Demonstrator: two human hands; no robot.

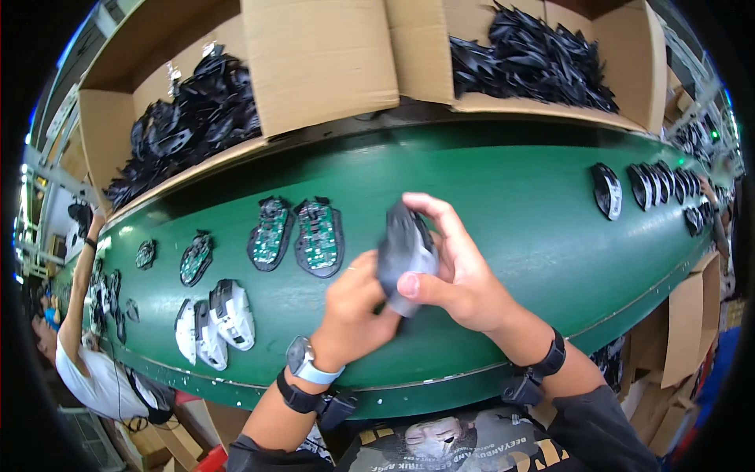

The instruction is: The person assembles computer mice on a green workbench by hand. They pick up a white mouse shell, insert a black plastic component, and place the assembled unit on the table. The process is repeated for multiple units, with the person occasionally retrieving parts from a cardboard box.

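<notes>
Above the middle of the green belt I hold a black and grey computer mouse (403, 253), slightly blurred and tilted up on end. My left hand (354, 305) is closed on its lower left side, with the fingers partly hidden behind it. Round the right side goes my right hand (465, 285), its thumb pressed on the near face and a finger on the top end. Left of my hands lie mouse bases with green circuit boards (318, 237). White and grey mouse shells (230, 315) sit close together nearer me.
The green conveyor belt (487, 197) curves across. Behind it, open cardboard boxes (322, 67) hold heaps of black plastic parts (543, 63). Several mice (607, 191) stand in a row at the right. Another person's arm (77, 291) reaches over the belt at far left.
</notes>
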